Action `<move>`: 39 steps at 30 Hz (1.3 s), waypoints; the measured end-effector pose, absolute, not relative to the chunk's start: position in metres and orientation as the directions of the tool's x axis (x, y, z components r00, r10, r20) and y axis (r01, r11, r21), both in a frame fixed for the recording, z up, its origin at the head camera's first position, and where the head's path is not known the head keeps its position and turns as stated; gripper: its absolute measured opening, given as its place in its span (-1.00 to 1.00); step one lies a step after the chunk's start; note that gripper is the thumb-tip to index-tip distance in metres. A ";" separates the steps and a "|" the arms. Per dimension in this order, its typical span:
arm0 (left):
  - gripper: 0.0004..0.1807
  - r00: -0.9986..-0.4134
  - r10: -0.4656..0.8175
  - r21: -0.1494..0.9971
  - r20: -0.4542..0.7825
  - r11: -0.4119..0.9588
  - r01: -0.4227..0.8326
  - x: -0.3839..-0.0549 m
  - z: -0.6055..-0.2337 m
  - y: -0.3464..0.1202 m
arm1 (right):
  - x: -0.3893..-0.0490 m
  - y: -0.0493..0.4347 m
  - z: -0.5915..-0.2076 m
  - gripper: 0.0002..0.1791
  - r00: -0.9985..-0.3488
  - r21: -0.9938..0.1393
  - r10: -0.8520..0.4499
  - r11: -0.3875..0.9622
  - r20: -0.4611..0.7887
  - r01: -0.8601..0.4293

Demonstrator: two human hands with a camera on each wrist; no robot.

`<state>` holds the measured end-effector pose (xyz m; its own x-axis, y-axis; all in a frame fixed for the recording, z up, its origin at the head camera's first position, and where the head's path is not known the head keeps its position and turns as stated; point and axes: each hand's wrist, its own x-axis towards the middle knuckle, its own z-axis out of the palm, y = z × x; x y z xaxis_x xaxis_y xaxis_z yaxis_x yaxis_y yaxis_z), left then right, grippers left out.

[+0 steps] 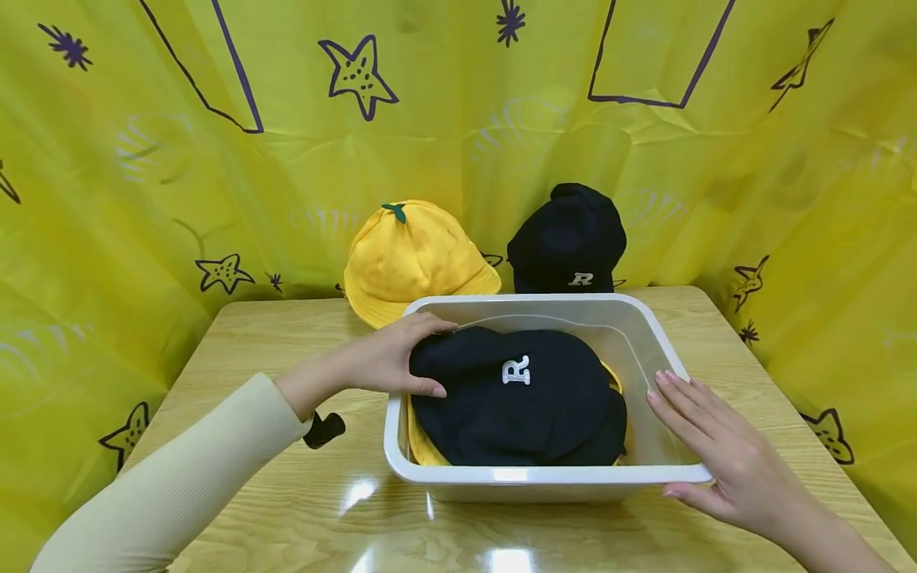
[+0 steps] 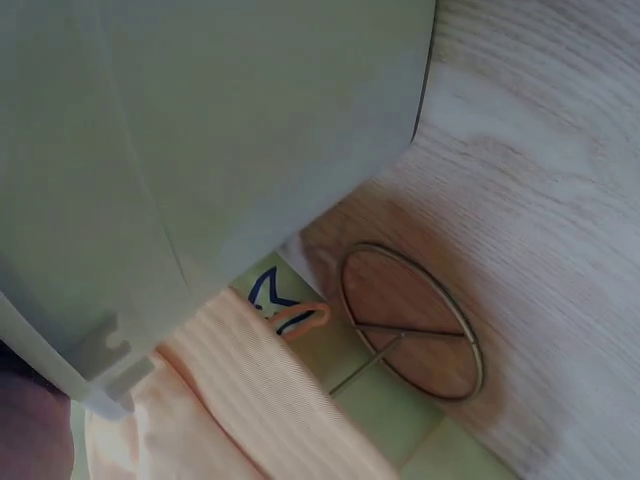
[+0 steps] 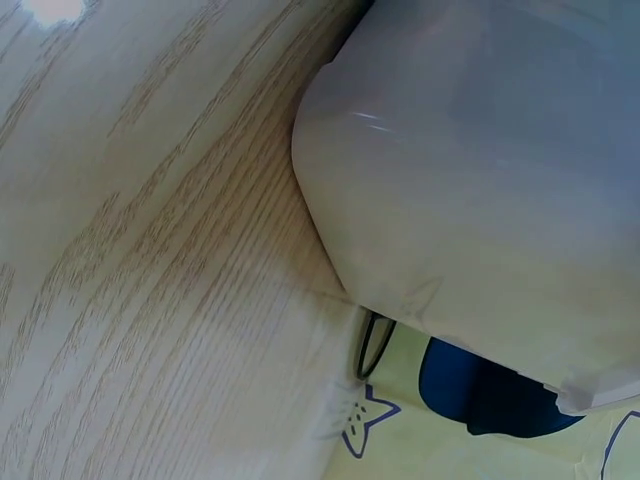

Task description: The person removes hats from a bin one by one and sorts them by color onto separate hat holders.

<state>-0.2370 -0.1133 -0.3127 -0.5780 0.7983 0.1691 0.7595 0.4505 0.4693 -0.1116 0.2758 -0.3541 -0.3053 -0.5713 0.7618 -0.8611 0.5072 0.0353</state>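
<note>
A white plastic bin (image 1: 544, 475) stands on the table in the head view, with a black cap (image 1: 573, 390) bearing a white letter R lying on top inside it. Yellow fabric (image 1: 424, 442) shows beneath the cap at the bin's left side. My left hand (image 1: 387, 356) reaches over the left rim, thumb and fingers spread on the cap's left end; the fingers' far side is hidden. At the bin's right front corner, my right hand (image 1: 738, 458) rests on the rim with straight fingers. Both wrist views show mostly the bin's outer walls (image 2: 220, 110) (image 3: 470, 190).
Behind the bin are a yellow hat (image 1: 415, 255) with a green leaf and another black cap (image 1: 569, 239). A wire ring base (image 2: 410, 320) stands on the table (image 1: 286, 493) in the left wrist view. A yellow patterned curtain (image 1: 458, 119) surrounds the table.
</note>
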 end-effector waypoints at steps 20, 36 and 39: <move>-0.74 -0.614 0.776 0.526 0.149 0.464 0.713 -0.235 -0.311 -0.100 | -0.110 0.278 -0.358 -0.21 -0.339 -0.019 -0.551 0.504 0.762 -0.864; -0.80 -0.758 0.634 0.832 0.154 0.331 0.446 -0.226 -0.263 -0.084 | -0.108 0.277 -0.358 -0.21 -0.363 -0.060 -0.533 0.503 0.764 -0.862; -0.81 -0.721 0.666 0.799 0.192 0.321 0.509 -0.226 -0.247 -0.080 | -0.108 0.277 -0.358 -0.22 -0.357 -0.062 -0.531 0.494 0.768 -0.867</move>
